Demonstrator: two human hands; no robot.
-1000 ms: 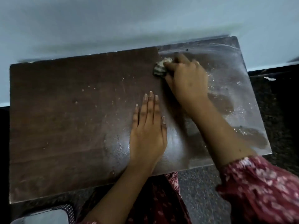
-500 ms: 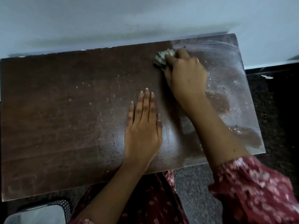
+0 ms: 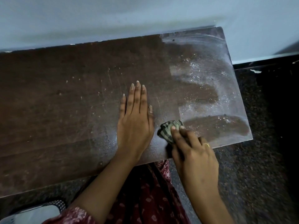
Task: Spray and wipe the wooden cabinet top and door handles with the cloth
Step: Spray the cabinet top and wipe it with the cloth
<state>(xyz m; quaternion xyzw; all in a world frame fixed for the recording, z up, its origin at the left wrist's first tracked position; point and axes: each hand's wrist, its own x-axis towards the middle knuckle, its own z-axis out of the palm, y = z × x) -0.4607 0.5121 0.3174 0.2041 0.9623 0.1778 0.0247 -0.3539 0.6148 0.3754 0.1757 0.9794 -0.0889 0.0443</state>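
Watching from beside her: a person leans over a low wooden cabinet top (image 3: pixel 68 113) set against a pale wall (image 3: pixel 113 18), and from here I can see where this could slip.

Far left, dry wood: dull, flecked with pale specks and scratches; no sheen of spray shows there, so I'd guess that stretch may get missed, or rubbed dry and only smeared.

Near-left corner: a pale object with a dotted dark edge (image 3: pixel 32 212) sits low at the frame's edge; I cannot tell what it is.

Left hand (image 3: pixel 135 123): spread flat, palm down, fingers straight, holding nothing, pressed on the top near the middle. If she leans hard on damp wood it could skid, and it will likely leave a print to wipe again.

Cloth (image 3: pixel 169 130): a small bunched rag, touching the top near the front edge, just right of the left hand.

Right hand (image 3: pixel 194 152): closed around the cloth, fingertips pinning it down, ring visible. So near the edge, a hard stroke could carry it off the front.

Right end, wet patch (image 3: pixel 215 81): shiny arcs and beads of liquid; left standing, they may dry into streaks or run over the side.

Door handles: out of view, so not judged.
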